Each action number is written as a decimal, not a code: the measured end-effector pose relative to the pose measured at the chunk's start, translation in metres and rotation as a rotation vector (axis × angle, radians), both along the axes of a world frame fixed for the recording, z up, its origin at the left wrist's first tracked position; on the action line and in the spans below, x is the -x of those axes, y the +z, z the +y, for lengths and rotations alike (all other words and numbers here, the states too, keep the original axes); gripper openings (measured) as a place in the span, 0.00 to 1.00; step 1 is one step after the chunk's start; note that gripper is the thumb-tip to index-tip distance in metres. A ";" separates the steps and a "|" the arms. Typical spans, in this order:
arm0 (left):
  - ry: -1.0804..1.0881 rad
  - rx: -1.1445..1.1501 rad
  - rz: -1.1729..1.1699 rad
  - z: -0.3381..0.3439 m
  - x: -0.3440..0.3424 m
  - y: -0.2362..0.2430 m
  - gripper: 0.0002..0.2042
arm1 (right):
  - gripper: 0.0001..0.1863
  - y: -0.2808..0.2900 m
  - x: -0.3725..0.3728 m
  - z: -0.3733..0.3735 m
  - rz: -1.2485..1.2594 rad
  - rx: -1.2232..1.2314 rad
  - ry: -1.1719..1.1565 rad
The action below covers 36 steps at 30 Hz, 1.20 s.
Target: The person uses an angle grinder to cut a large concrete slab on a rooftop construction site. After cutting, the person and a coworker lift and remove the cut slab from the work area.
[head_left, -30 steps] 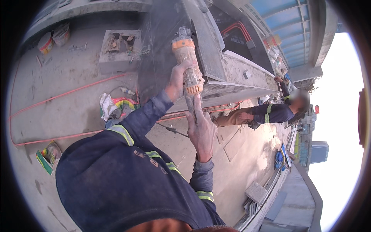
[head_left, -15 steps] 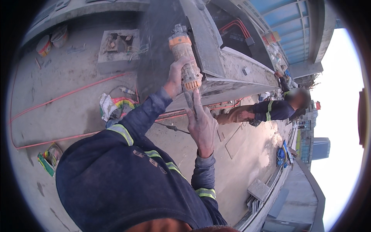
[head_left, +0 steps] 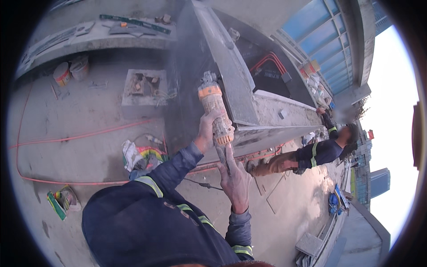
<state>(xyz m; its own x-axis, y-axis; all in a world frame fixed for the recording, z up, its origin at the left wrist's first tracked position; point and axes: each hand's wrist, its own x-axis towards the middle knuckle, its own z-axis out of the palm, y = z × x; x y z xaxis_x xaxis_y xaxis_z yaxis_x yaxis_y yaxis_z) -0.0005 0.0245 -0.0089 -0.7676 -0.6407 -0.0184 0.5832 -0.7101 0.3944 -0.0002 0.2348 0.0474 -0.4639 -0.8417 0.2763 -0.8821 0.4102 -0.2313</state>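
Note:
An angle grinder (head_left: 215, 111), dusty and yellow-orange, is held by both my hands. My left hand (head_left: 207, 130) wraps round its body from the left side. Behind it, my right hand (head_left: 236, 180) grips the rear end, with a finger stretched forward along it. The grinder's head points away from me and lies beside the edge of a grey stone slab (head_left: 238, 103). Its disc cannot be made out. Pale dust hangs over the dark surface to the left of the head. A black cable (head_left: 205, 184) runs near my right wrist.
To the right a co-worker (head_left: 311, 155) leans in with a hand on the stone-clad ledge (head_left: 284, 109). Red hoses (head_left: 75, 139) cross the concrete floor at left. A square concrete block (head_left: 144, 107), two buckets (head_left: 62, 74) and torn sacks (head_left: 141, 153) stand or lie there.
My view has tilted up, so the surroundings sit lower in the picture. The grinder has slid slightly toward me along the slab edge. Both hands keep their hold.

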 end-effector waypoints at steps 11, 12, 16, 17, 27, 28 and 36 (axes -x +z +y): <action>-0.018 -0.002 -0.051 0.017 -0.015 0.012 0.19 | 0.41 0.014 -0.017 0.014 -0.003 -0.018 -0.039; -0.008 0.015 -0.065 0.015 -0.014 0.012 0.19 | 0.41 0.015 -0.018 0.014 0.002 -0.026 -0.046; 0.018 0.027 -0.056 0.005 -0.005 -0.003 0.19 | 0.41 0.008 -0.013 0.006 0.010 -0.018 -0.033; 0.015 0.020 -0.038 0.001 -0.002 -0.004 0.19 | 0.41 0.006 -0.010 0.002 0.008 -0.015 -0.032; -0.024 -0.012 0.007 0.012 -0.013 0.002 0.18 | 0.42 0.005 -0.016 0.013 0.030 -0.024 -0.050; -0.025 -0.011 0.025 0.014 -0.012 0.006 0.18 | 0.41 0.007 -0.016 0.015 0.034 -0.035 -0.054; -0.029 -0.032 -0.001 0.002 -0.005 -0.001 0.20 | 0.42 0.007 -0.009 0.003 0.016 -0.025 -0.035</action>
<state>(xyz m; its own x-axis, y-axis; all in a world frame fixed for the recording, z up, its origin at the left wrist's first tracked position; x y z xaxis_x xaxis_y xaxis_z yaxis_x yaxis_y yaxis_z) 0.0048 0.0267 -0.0098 -0.7861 -0.6168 -0.0399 0.5613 -0.7394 0.3717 0.0085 0.2382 0.0543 -0.4888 -0.8319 0.2629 -0.8707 0.4465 -0.2060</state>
